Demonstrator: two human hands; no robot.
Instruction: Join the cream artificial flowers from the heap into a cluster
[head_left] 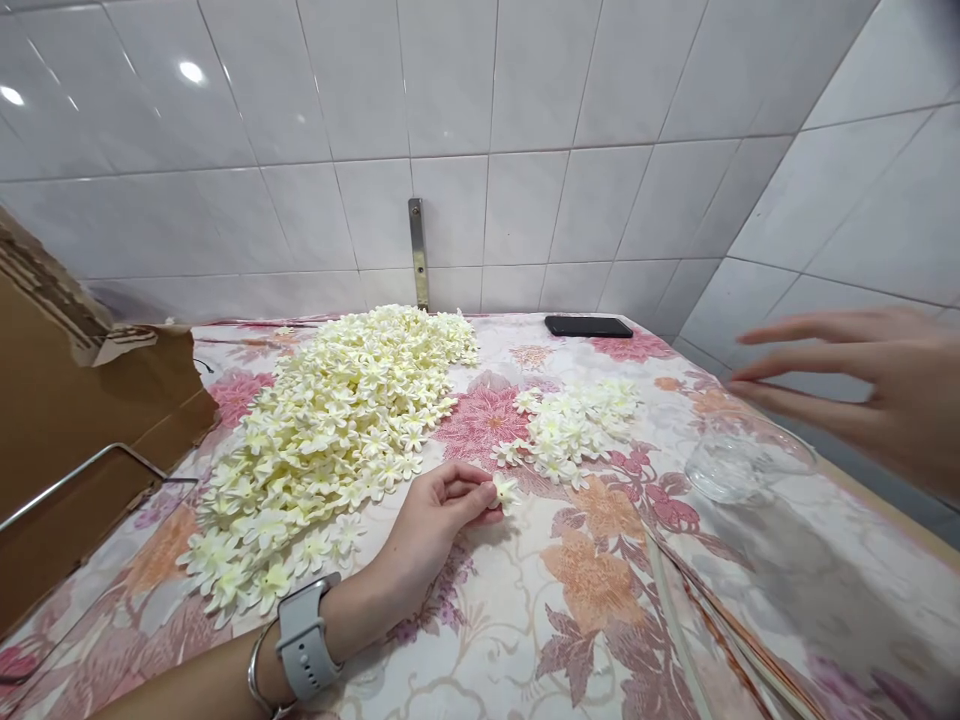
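Note:
My left hand point(442, 505) rests low over the tablecloth, thumb and fingers pinched on a single cream-white artificial flower point(505, 492). To the right, my right hand point(847, 380) is in the air above a clear dish point(720, 475), slightly blurred. Its thumb and forefinger tips meet while another finger stretches out above them; whatever they pinch, if anything, is too small to make out. A large heap of yellowish-white flowers point(345, 400) lies left of my left hand. Beyond that hand, a smaller, whiter group of flowers point(577, 425) is spread on the cloth.
A black phone point(589, 327) lies near the tiled wall point(525, 210). Thin strips or cords point(720, 630) run along the front right. A torn cardboard box point(97, 430) with a bent metal rod point(112, 450) stands at left. Floral cloth point(510, 640) covers the table.

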